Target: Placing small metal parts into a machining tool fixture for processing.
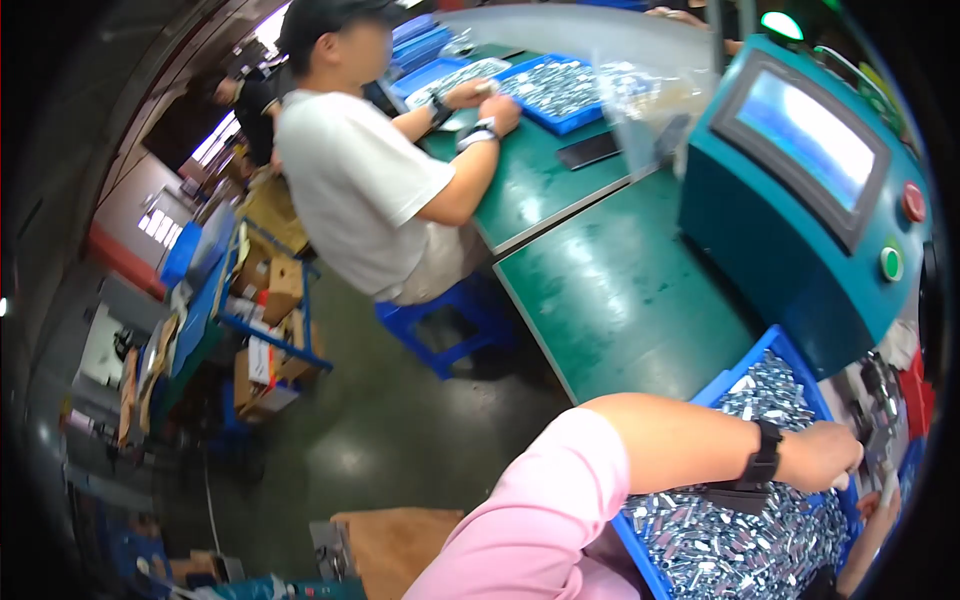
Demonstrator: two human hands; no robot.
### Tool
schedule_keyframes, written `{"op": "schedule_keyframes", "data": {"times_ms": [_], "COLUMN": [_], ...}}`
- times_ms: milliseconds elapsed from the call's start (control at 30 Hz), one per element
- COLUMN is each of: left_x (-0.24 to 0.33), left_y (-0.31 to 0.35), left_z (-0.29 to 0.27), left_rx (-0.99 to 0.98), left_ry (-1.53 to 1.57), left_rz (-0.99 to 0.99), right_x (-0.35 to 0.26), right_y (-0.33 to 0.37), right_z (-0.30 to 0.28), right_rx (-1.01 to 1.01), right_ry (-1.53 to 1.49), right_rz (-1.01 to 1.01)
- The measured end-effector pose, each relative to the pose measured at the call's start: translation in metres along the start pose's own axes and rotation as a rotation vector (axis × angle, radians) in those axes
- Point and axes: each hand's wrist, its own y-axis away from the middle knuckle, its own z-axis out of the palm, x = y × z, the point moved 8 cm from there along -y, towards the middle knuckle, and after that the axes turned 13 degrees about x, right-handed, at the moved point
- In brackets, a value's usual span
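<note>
My left hand (818,456), at the end of a pink sleeve with a black wrist strap (765,452), is over the right side of a blue tray (632,548). The tray is heaped with small shiny metal parts (735,550). Its fingers are curled together; what they pinch is too small to make out. Close by at the right rim, my right hand (880,508) shows only in part, its fingers drawn together, with something white at a fingertip. Both hands are next to dark metal fixtures (880,405) in front of a teal machine (790,200).
The machine carries a lit screen (808,135), a red button (912,202) and a green button (891,264). A co-worker (355,180) sits on a blue stool (440,325) at the green table (610,290), handling parts beside another blue tray (565,122). A phone (590,150) lies there.
</note>
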Motion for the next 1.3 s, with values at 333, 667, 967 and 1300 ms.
{"op": "schedule_keyframes", "data": {"times_ms": [333, 667, 967, 1300], "left_x": [0.009, 0.004, 0.001, 0.002], "left_y": [0.004, 0.003, 0.004, 0.004], "left_z": [-0.009, -0.006, -0.006, -0.006], "left_rx": [-0.168, -0.213, -0.274, -0.288], "left_ry": [-0.021, -0.13, -0.16, -0.163], "left_rz": [-0.15, -0.177, -0.243, -0.301], "right_x": [-0.104, -0.126, -0.126, -0.127], "right_y": [0.055, 0.063, 0.065, 0.066], "right_z": [0.042, 0.05, 0.051, 0.049], "right_rx": [-0.051, -0.187, -0.176, -0.205], "right_ry": [-0.003, -0.019, -0.106, -0.038], "right_rz": [0.077, 0.108, 0.18, 0.168]}}
